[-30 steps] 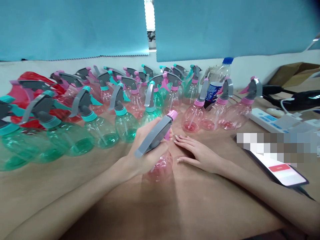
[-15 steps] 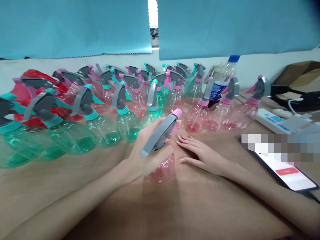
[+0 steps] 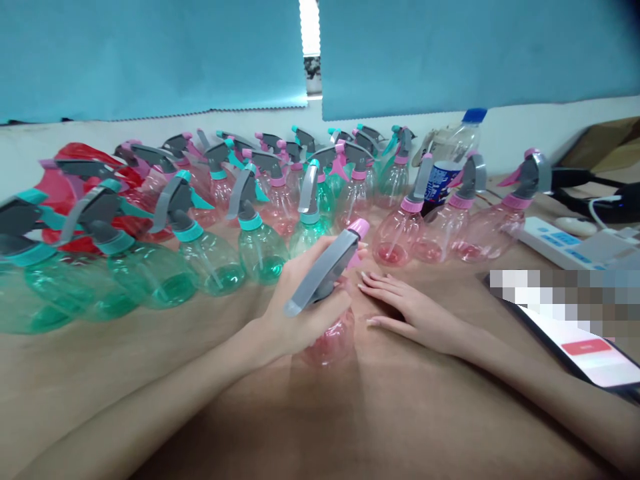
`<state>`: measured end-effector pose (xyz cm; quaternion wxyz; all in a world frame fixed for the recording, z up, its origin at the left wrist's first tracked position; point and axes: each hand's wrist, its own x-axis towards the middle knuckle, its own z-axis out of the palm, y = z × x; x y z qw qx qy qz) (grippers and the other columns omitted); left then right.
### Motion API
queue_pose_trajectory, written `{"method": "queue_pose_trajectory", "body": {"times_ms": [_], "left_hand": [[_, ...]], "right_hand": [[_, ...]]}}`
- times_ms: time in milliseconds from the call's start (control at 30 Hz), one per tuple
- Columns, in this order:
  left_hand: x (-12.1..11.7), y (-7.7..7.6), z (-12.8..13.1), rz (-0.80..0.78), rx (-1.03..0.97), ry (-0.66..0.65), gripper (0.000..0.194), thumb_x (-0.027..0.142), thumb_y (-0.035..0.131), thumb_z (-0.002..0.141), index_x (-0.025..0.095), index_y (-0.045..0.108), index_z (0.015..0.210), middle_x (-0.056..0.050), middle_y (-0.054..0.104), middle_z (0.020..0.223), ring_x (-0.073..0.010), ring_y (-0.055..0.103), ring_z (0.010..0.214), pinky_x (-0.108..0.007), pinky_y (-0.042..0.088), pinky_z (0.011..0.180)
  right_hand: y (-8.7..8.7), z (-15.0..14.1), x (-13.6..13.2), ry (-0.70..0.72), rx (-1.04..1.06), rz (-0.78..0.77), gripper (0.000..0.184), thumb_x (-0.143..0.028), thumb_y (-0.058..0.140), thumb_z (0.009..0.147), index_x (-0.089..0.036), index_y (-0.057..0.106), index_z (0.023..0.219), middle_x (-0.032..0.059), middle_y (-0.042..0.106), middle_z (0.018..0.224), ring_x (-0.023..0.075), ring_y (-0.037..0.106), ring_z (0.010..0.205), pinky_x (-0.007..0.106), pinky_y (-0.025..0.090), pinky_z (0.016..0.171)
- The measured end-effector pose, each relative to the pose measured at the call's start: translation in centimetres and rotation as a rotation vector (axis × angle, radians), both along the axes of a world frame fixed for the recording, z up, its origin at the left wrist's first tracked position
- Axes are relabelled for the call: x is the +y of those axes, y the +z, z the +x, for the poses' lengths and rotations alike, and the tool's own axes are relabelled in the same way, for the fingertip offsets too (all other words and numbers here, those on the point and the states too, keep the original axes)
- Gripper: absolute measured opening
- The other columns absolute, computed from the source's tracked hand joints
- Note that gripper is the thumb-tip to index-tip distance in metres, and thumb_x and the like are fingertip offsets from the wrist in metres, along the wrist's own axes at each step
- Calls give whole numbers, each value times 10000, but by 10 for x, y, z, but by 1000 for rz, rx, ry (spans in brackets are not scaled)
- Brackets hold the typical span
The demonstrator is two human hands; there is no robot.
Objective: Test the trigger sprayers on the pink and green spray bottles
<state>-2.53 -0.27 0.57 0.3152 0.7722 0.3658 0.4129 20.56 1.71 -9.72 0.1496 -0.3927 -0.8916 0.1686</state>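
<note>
A clear pink spray bottle (image 3: 330, 340) with a grey and pink trigger head stands on the table before me. My left hand (image 3: 300, 293) is wrapped around its neck, just under the head; the hand hides the collar and some fingers. To the right of the bottle, my right hand (image 3: 405, 303) lies on the tabletop with fingers stretched out, apart from the bottle and holding nothing. Just beyond my left hand stands a green spray bottle (image 3: 263, 253), and pink spray bottles such as this one (image 3: 397, 237) stand beyond my right hand.
Several more green and pink spray bottles crowd the table's back and left. Red plastic wrap (image 3: 80, 157) lies among them. At right are a drink bottle (image 3: 440, 180) with a blue cap, a white power strip (image 3: 555, 240), a lit phone (image 3: 590, 367) and a cardboard box (image 3: 600, 147).
The whole view has shifted slightly, so everything appears a little further right. Both hands and the pink spray bottle keep the same places relative to each other.
</note>
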Motion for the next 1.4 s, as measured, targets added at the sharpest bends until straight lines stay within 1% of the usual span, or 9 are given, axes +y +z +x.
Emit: {"method": "queue_pose_trajectory", "body": {"times_ms": [233,333,400,633,933,1033,1133,1300,1400], "left_hand": [[-2,-5,3,0,-28,52,253,154,516,787,215,509,1032,45,508,745,-120,452,583,-273,431,612],[-3,-7,6,5,-30,88,271,157,526,809,222,501,1071,37,546,790,-132,504,643,-290,456,663],[-4,-8,8,-2,-24,79,294,176,531,827,232,495,1114,27,561,841,-142,539,687,-303,473,685],[-2,-2,7,-72,-20,1,294,209,550,794,214,506,1085,12,548,835,-152,542,676,-331,509,691],[9,9,-3,-92,53,-162,349,207,545,736,236,576,1082,-3,555,920,-119,505,613,-264,469,576],[7,5,-2,-135,37,-167,365,204,535,751,253,557,1113,12,562,845,-117,488,580,-255,462,558],[5,0,1,-116,-14,-137,385,189,528,768,260,530,1146,40,514,730,-123,480,573,-253,460,567],[4,-4,4,-21,-2,-37,345,174,519,756,241,548,1093,55,491,686,-122,469,559,-251,433,553],[3,-4,5,-7,4,-12,347,161,528,739,233,556,1078,49,511,697,-130,498,583,-256,446,570]], "right_hand": [[1,-12,-12,70,155,-68,775,-629,635,787,-154,486,1381,161,436,1487,335,346,1404,567,245,1158],[9,-32,-27,75,332,-170,926,-614,772,645,-174,434,1387,166,529,1390,346,491,1280,543,394,1065],[13,-47,-34,98,492,-231,987,-565,831,588,-212,390,1396,142,508,1404,342,505,1258,515,440,1027],[8,-75,-32,90,766,-325,886,-391,892,546,-242,430,1287,90,538,1327,290,539,1212,468,469,1004],[11,-75,-29,76,723,-331,856,-338,882,529,-234,445,1257,86,571,1247,282,573,1155,458,486,977],[10,-75,-29,36,709,-292,963,-429,895,503,-246,398,1307,103,529,1305,308,522,1223,492,454,1010],[12,-71,-26,82,666,-229,1048,-492,893,490,-251,361,1361,112,485,1369,324,463,1282,516,399,1061],[13,-50,-16,170,395,-149,1000,-579,817,592,-199,366,1400,150,497,1398,320,471,1291,506,380,1080],[8,-33,-10,121,199,-74,935,-667,710,679,-153,410,1401,195,466,1440,354,392,1365,548,315,1117]]}}
